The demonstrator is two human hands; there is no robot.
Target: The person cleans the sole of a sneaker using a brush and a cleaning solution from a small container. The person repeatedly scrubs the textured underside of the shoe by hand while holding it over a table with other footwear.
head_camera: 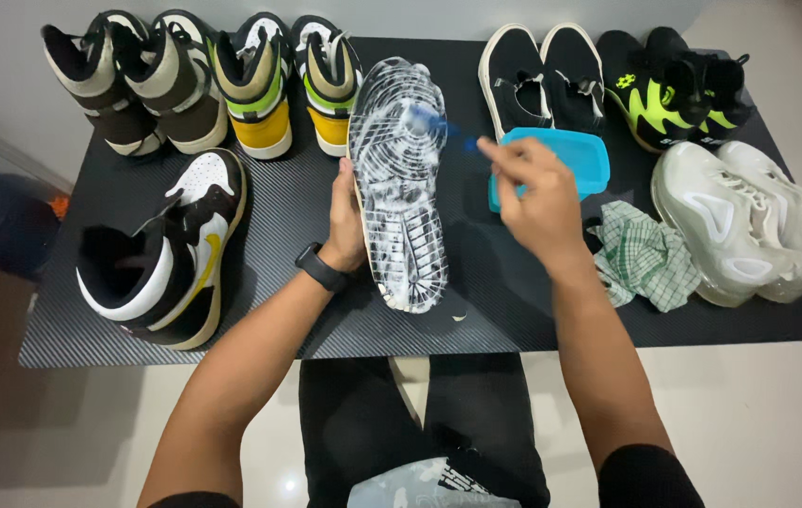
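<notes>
My left hand (346,221) grips a sneaker (399,179) by its side, sole turned up toward me; the sole is covered in white foam. My right hand (533,193) holds a small blue brush (439,120) whose head rests on the upper part of the foamy sole. A black watch sits on my left wrist. A blue plastic tub (578,155) lies just behind my right hand.
A dark mat (476,282) covers the table. On it: a black, white and yellow high-top (164,254) at left, several high-tops along the back left, black slip-ons (544,75), black and neon shoes (674,89), pale translucent sneakers (749,221), a green checked cloth (647,256).
</notes>
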